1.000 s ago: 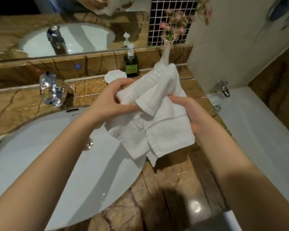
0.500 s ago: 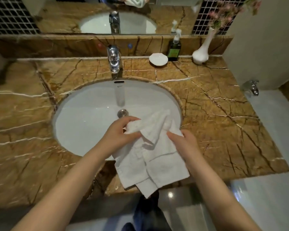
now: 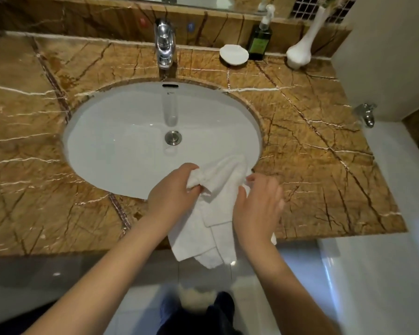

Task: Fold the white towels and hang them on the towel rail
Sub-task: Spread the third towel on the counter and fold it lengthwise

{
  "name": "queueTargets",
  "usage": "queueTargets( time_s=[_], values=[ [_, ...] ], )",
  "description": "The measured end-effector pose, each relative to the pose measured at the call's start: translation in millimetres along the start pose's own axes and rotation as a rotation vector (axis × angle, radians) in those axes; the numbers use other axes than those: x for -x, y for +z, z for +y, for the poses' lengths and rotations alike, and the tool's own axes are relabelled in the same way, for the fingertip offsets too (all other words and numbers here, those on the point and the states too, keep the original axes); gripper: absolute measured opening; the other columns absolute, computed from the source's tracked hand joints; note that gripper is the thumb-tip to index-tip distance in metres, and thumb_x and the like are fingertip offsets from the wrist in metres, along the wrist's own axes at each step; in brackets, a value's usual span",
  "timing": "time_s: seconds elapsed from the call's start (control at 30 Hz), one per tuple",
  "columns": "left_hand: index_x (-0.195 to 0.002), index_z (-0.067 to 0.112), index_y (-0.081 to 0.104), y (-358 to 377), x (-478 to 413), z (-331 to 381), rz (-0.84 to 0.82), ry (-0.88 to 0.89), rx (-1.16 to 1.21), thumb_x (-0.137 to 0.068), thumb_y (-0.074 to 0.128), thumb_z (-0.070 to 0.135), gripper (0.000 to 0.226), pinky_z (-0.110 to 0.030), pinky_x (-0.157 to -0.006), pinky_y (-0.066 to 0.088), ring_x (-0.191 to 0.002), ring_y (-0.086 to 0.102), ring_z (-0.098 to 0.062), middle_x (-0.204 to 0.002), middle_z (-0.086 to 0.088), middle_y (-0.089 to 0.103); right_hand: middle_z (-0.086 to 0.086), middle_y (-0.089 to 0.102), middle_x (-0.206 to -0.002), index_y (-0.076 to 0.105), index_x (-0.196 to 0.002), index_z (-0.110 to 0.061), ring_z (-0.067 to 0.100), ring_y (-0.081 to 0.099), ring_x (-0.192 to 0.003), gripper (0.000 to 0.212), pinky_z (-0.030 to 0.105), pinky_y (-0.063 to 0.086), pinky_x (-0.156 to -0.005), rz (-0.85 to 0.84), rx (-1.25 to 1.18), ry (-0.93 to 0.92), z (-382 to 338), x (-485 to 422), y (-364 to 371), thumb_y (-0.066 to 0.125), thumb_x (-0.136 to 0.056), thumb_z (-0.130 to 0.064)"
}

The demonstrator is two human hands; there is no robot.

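White towel (image 3: 215,221): it is held in the air over the front edge of the tabletop (image 3: 324,165), partly above the near rim of the sink (image 3: 121,141); the lower layers hang down past the edge toward the floor.
Left hand (image 3: 173,192): the grip is closed on a bunched upper corner of the towel, thumb and fingers pinched together.
Right hand (image 3: 258,206): the grip is half open; the fingers are laid against the right edge of the towel, and a firm pinch cannot be confirmed.
Step in hand: the folding seems to be only started, since the layers are uneven.
How it is done well: the bunched corner should be smoothed, the edges matched, and the towel kept clear of the basin, which may be wet.
Surface: brown veined marble, glossy; a faucet (image 3: 165,44), a soap dish (image 3: 234,54), a green bottle (image 3: 260,42) and a white vase (image 3: 300,50) are placed at the back.
Room: a bathroom; no towel rail is seen.
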State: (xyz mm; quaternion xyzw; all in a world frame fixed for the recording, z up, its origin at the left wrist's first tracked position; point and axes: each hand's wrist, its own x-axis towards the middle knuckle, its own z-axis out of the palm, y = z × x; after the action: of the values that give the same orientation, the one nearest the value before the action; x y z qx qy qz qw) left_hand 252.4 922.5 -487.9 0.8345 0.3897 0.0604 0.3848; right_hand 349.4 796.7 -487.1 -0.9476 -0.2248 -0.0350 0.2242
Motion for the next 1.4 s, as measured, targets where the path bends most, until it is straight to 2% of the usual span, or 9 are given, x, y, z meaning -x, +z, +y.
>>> queueTargets(
  time_s=[0.13, 0.3, 0.57, 0.7, 0.87, 1.07, 1.2, 1.33, 1.4],
  values=[
    [-0.130, 0.022, 0.041, -4.0, 12.4, 4.3, 0.154, -0.158, -0.133, -0.085, 0.058, 0.047, 0.054, -0.030, -0.065, 0.041, -0.097, 0.058, -0.023, -0.109, 0.001, 0.056, 0.001, 0.060, -0.097, 0.057, -0.098, -0.018, 0.025, 0.058, -0.093, 0.045, 0.042, 0.046, -0.081, -0.235, -0.162, 0.013, -22.7, -3.1, -12.3, 0.033, -0.094, -0.055],
    [-0.094, 0.021, 0.055, 6.3, 23.5, 17.4, 0.137, -0.207, -0.104, -0.080, 0.060, 0.034, 0.019, -0.032, -0.061, 0.044, -0.080, 0.058, -0.019, -0.083, 0.006, 0.060, 0.013, 0.055, -0.120, 0.046, -0.122, -0.008, 0.031, 0.054, -0.111, 0.085, 0.035, 0.042, -0.078, -0.531, 0.113, 0.065, -52.7, -20.1, -14.7, 0.047, -0.075, -0.080],
    [-0.090, 0.027, 0.061, 16.6, 36.2, 15.7, 0.231, -0.147, 0.025, -0.082, 0.059, 0.015, 0.014, -0.020, -0.057, 0.039, -0.080, 0.056, -0.010, -0.087, 0.010, 0.061, 0.006, 0.062, -0.096, 0.053, -0.090, -0.013, 0.028, 0.061, -0.093, 0.017, 0.025, 0.038, -0.063, -0.569, 0.031, 0.045, -36.0, -38.3, -18.3, 0.062, -0.079, -0.024],
    [-0.103, 0.025, 0.063, 11.6, 37.6, 16.7, 0.257, -0.172, 0.037, -0.083, 0.054, 0.008, 0.028, -0.028, -0.063, 0.043, -0.085, 0.056, -0.011, -0.093, 0.009, 0.063, 0.002, 0.062, -0.072, 0.057, -0.071, -0.011, 0.025, 0.061, -0.068, 0.010, 0.024, 0.039, -0.050, -0.665, -0.225, 0.132, -9.3, -55.6, -27.0, 0.062, -0.069, -0.019],
    [-0.093, 0.005, 0.067, 12.2, 34.4, 15.9, 0.205, -0.178, -0.058, -0.082, 0.048, -0.003, 0.023, -0.030, -0.060, 0.038, -0.079, 0.056, -0.019, -0.092, -0.008, 0.067, 0.010, 0.063, -0.069, 0.066, -0.084, 0.003, 0.022, 0.058, -0.057, 0.013, 0.029, 0.044, -0.052, -0.750, -0.451, 0.288, 32.0, -100.5, -57.8, 0.061, -0.076, -0.006],
    [-0.097, 0.000, 0.065, 26.6, 28.0, 34.2, 0.102, -0.112, 0.003, -0.090, 0.045, 0.001, 0.021, -0.012, -0.060, 0.035, -0.087, 0.055, -0.016, -0.096, -0.005, 0.062, 0.009, 0.060, -0.066, 0.057, -0.068, -0.013, 0.024, 0.054, -0.059, 0.009, 0.030, 0.041, -0.056, -0.598, -0.167, 0.283, 82.7, -149.3, -72.0, 0.065, -0.073, -0.012],
    [-0.099, 0.007, 0.062, 43.7, 24.0, 43.8, 0.075, -0.044, -0.074, -0.090, 0.047, 0.006, 0.017, -0.035, -0.071, 0.043, -0.086, 0.054, -0.019, -0.096, -0.006, 0.059, 0.007, 0.058, -0.083, 0.054, -0.092, -0.010, 0.026, 0.055, -0.073, 0.020, 0.030, 0.042, -0.056, -0.491, 0.205, 0.111, 96.3, -132.5, -47.3, 0.059, -0.074, -0.007],
    [-0.095, 0.007, 0.061, 46.4, 20.1, 40.7, 0.094, -0.011, -0.071, -0.088, 0.047, 0.004, 0.016, -0.035, -0.071, 0.043, -0.086, 0.054, -0.021, -0.093, -0.007, 0.058, 0.012, 0.054, -0.113, 0.051, -0.119, -0.009, 0.031, 0.051, -0.104, 0.046, 0.042, 0.043, -0.082, -0.089, 0.321, -0.259, 89.9, -109.5, -36.6, 0.060, -0.075, 0.003],
    [-0.097, 0.006, 0.062, 39.7, 18.3, 39.5, 0.066, 0.020, -0.061, -0.088, 0.047, 0.005, 0.017, -0.026, -0.068, 0.037, -0.087, 0.053, -0.018, -0.094, -0.005, 0.059, 0.009, 0.057, -0.114, 0.054, -0.123, -0.011, 0.028, 0.053, -0.104, 0.043, 0.039, 0.044, -0.083, -0.071, 0.176, -0.462, 82.8, -94.2, -29.1, 0.058, -0.083, 0.002]
  ],
)
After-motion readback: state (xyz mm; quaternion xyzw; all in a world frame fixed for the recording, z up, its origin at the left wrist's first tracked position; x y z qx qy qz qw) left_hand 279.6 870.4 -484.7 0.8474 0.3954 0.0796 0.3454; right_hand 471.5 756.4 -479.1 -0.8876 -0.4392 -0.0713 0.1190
